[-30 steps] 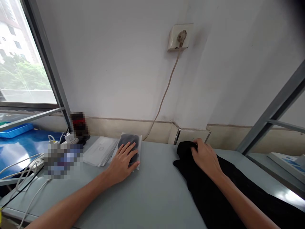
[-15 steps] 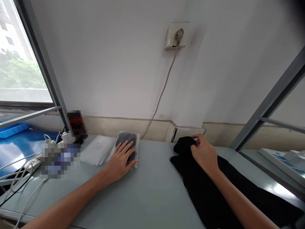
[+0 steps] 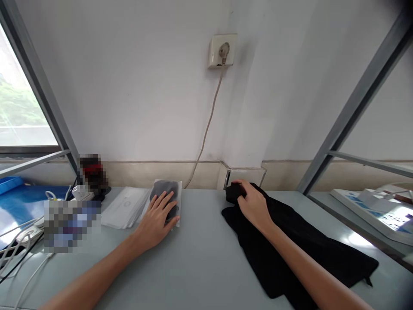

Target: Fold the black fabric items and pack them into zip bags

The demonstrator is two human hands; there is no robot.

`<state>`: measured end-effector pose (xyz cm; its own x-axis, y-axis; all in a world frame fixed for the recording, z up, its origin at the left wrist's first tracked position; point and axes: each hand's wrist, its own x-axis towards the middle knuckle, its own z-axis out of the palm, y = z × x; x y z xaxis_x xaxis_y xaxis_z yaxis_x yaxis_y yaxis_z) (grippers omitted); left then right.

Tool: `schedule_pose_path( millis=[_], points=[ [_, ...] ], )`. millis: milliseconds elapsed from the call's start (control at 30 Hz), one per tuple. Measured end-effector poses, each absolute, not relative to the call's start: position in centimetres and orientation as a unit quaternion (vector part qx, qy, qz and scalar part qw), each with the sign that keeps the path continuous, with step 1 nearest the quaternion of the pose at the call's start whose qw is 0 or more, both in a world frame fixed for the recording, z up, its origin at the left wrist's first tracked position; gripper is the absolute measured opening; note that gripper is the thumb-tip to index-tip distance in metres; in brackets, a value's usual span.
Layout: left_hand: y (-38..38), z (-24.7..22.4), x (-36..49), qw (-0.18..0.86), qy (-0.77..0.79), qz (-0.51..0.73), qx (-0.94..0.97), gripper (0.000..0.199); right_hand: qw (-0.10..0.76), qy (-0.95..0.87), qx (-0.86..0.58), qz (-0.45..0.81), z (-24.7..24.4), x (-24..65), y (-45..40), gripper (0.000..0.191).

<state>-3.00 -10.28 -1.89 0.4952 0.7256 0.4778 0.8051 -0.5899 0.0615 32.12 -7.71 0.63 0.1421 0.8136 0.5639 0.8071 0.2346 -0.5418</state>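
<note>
My left hand [image 3: 158, 219] lies flat with fingers spread on a clear packet with a dark item inside [image 3: 167, 189], near the back of the grey table [image 3: 193, 258]. Just left of it is a stack of whitish plastic bags [image 3: 125, 207]. At the right, my right hand [image 3: 254, 204] pinches the upper left end of a black cloth [image 3: 309, 232]. The cloth spreads over the table under my right forearm, toward the front right.
Power strips and white cables [image 3: 24, 237] lie at the left beside blurred items. Behind stands a wall with a plugged-in socket [image 3: 223, 51]. Grey metal posts [image 3: 355, 94] rise on both sides. A white and blue board [image 3: 377, 211] is at the right.
The view has shifted to the right. The black cloth's far end now lies further in on the table, and its corner shows. My left hand stays on the packet.
</note>
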Motion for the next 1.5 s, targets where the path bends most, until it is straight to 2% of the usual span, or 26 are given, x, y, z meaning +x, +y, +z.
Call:
schedule_pose_path(
  millis=[167, 233, 300, 367, 433, 533, 600, 633, 700, 767, 867, 1000, 1133, 1200, 1333, 1433, 1500],
  points=[
    [-11.1, -0.8, -2.5, 0.114, -0.348, -0.275, -0.889, 0.035, 0.389, -0.736, -0.549, 0.076, 1.1, 30.2, -9.0, 0.035],
    [-11.7, -0.3, -1.9, 0.100, -0.272, -0.291, -0.912, 0.032, 0.342, -0.790, -0.478, 0.172, 1.5, 29.2, -10.1, 0.035],
    [-12.4, 0.1, -1.3, 0.072, -0.218, -0.296, -0.927, 0.030, 0.269, -0.825, -0.385, 0.315, 1.9, 28.3, -11.3, 0.044],
    [-13.0, 0.3, -0.8, 0.043, -0.198, -0.279, -0.938, 0.028, 0.221, -0.824, -0.334, 0.400, 2.1, 27.6, -12.1, 0.053],
    [-13.4, 0.4, -0.4, 0.021, -0.201, -0.245, -0.948, 0.031, 0.236, -0.831, -0.352, 0.361, 1.9, 27.5, -12.2, 0.048],
    [-13.6, 0.3, -0.2, 0.006, -0.203, -0.199, -0.959, 0.037, 0.276, -0.830, -0.466, 0.130, 0.9, 28.3, -10.8, 0.041],
    [-13.6, 0.0, -0.1, 0.010, -0.200, -0.184, -0.962, 0.039, 0.255, -0.788, -0.561, 0.018, 0.1, 29.2, -9.5, 0.045],
    [-13.6, -0.2, -0.1, 0.015, -0.199, -0.178, -0.964, 0.040, 0.238, -0.765, -0.599, 0.007, -0.2, 29.7, -8.9, 0.048],
    [-13.4, -0.6, -0.1, 0.027, -0.200, -0.167, -0.965, 0.039, 0.215, -0.734, -0.644, 0.028, -0.5, 30.5, -8.0, 0.050],
    [-13.2, -0.9, -0.1, 0.039, -0.202, -0.164, -0.965, 0.038, 0.205, -0.734, -0.645, 0.065, -0.1, 31.0, -7.8, 0.042],
    [-13.0, -1.2, -0.2, 0.051, -0.218, -0.169, -0.960, 0.037, 0.209, -0.776, -0.578, 0.142, 1.1, 31.3, -8.4, 0.023],
    [-12.9, -1.1, -0.3, 0.062, -0.251, -0.175, -0.950, 0.035, 0.231, -0.810, -0.458, 0.286, 2.7, 31.0, -10.0, 0.020],
    [-12.9, -1.0, -0.1, 0.072, -0.269, -0.176, -0.944, 0.039, 0.248, -0.792, -0.409, 0.380, 3.4, 30.2, -11.0, 0.020],
    [-12.9, -1.1, 0.0, 0.078, -0.267, -0.177, -0.944, 0.043, 0.276, -0.783, -0.402, 0.386, 3.6, 29.6, -11.3, 0.024],
    [-12.7, -1.3, 0.0, 0.060, -0.268, -0.188, -0.943, 0.032, 0.322, -0.780, -0.416, 0.339, 4.2, 28.9, -12.0, 0.029],
    [-12.5, -1.4, -0.2, 0.049, -0.295, -0.249, -0.921, 0.036, 0.308, -0.780, -0.436, 0.328, 5.0, 29.1, -12.5, 0.022],
    [-12.5, -1.3, -0.3, 0.040, -0.318, -0.308, -0.896, 0.043, 0.276, -0.784, -0.424, 0.360, 5.5, 29.4, -12.7, 0.030]
  ],
)
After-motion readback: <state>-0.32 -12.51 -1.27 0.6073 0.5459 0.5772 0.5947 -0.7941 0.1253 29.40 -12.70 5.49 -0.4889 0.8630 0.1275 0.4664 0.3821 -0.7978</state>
